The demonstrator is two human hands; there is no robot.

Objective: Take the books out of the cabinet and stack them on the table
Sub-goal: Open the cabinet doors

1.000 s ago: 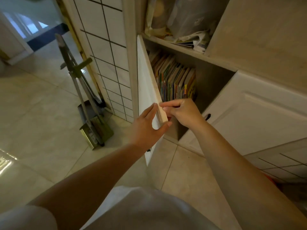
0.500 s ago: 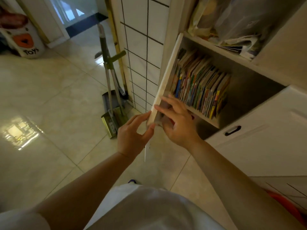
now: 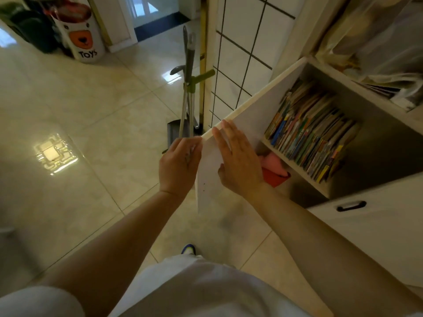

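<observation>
A row of thin colourful books [image 3: 309,136] stands leaning on the upper shelf of the white cabinet [image 3: 375,138]. Its door [image 3: 247,115] is swung wide open toward me. My left hand [image 3: 179,163] holds the door's outer edge from the outside, fingers along the edge. My right hand [image 3: 238,161] lies flat against the door's inner face, fingers straight. Neither hand touches the books.
Pink and red items [image 3: 274,170] lie on the lower shelf. A broom and dustpan set [image 3: 187,97] leans by the tiled wall behind the door. A "Toys" bin [image 3: 80,33] stands far left. A closed door with a black handle [image 3: 351,205] is at right. Bags sit above.
The door has swung further open to the left with both hands on it. My right hand went from curled at the edge to flat on the inner face. The view shifted left.
</observation>
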